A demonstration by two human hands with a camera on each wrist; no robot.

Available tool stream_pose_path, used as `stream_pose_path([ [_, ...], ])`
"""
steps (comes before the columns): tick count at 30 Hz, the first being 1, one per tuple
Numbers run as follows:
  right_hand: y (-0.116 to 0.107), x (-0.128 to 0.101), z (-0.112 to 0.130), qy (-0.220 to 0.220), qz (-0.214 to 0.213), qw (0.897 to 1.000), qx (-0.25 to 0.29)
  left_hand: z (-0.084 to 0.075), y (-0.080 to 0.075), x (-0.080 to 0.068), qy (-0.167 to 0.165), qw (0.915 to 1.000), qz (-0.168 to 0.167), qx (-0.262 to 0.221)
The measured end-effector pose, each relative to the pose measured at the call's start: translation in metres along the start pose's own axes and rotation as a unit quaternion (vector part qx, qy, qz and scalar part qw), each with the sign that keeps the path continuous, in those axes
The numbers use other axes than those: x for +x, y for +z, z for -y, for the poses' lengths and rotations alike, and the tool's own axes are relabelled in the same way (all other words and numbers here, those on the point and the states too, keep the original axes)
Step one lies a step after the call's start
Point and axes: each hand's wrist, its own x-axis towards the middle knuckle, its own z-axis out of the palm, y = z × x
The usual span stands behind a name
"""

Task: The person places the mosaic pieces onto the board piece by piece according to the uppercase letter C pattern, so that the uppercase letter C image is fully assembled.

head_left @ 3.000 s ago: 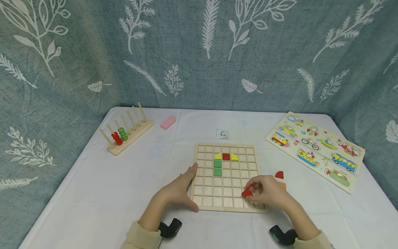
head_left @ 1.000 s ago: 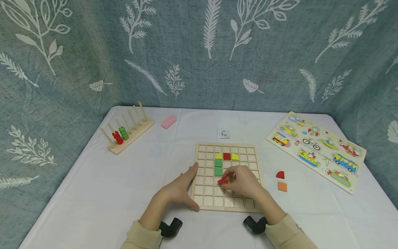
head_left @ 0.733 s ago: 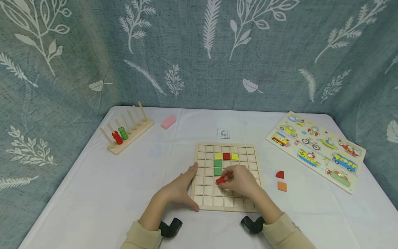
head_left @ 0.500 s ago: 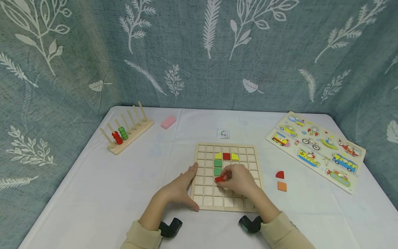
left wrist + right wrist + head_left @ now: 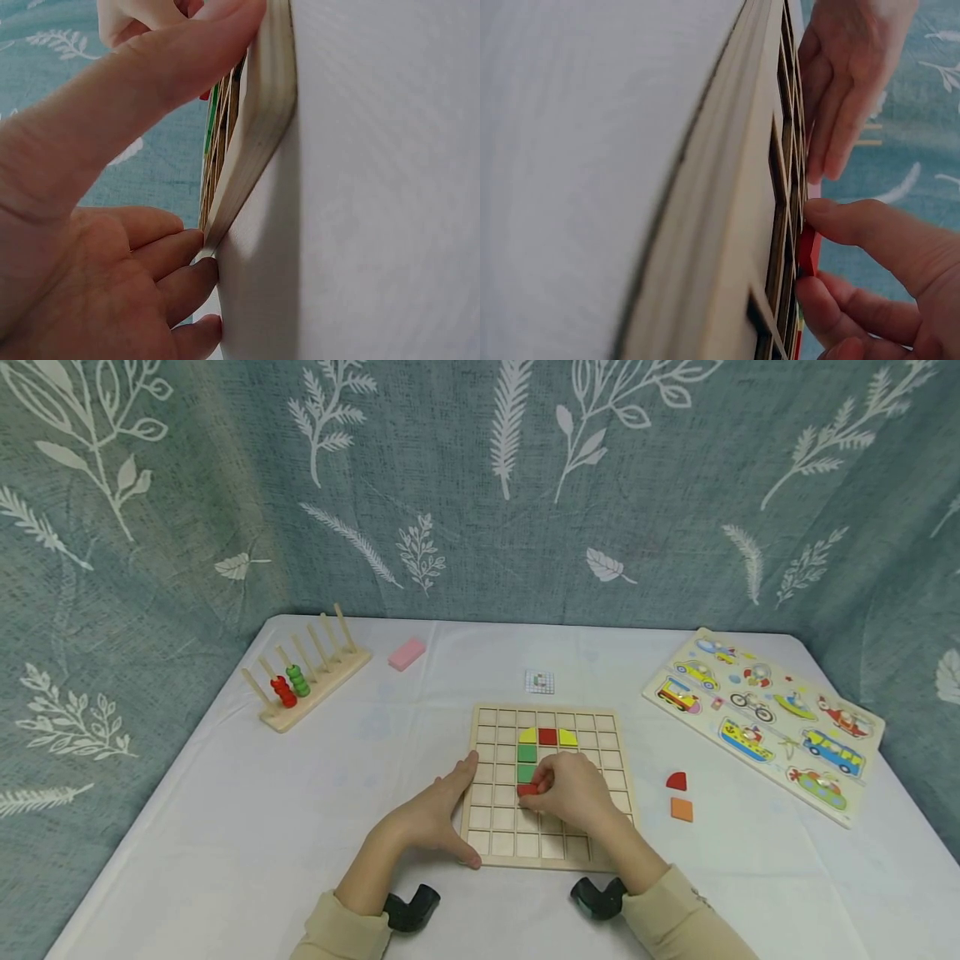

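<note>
A wooden grid board lies on the white table, with a yellow, red, yellow row and two green squares set in its cells. My right hand pinches a small red piece just below the green squares, low over the board; the right wrist view shows the red piece between thumb and fingers at the grid. My left hand rests on the board's left edge, thumb along the rim and fingers straight.
A red quarter-round piece and an orange square lie right of the board. A vehicle puzzle sits at the far right, a peg rack with red and green beads at the far left, a pink block and a small card behind.
My right hand has carried the red piece from the board's lower right corner leftward and up to the cell under the green squares. The left hand has stayed put.
</note>
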Motion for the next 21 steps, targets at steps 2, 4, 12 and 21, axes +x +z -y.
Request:
stream_pose_path([
  [2,0.0006,0.0004,-0.0003,-0.004,-0.004,1.000,-0.007,0.0003,0.0001,0.0001,0.000,1.0000,0.001,0.000],
  [4,0.0010,0.0006,-0.0003,-0.003,-0.007,1.000,-0.012,0.0007,0.0003,0.0003,0.000,1.0000,0.002,0.000],
  [12,0.0004,0.0001,0.0005,-0.004,-0.010,1.000,-0.012,0.0006,0.0009,0.0008,-0.003,1.0000,-0.003,-0.001],
  [21,0.0000,0.0000,0.0011,0.001,-0.010,1.000,-0.005,-0.0005,0.0008,0.0012,-0.005,1.0000,-0.004,-0.002],
])
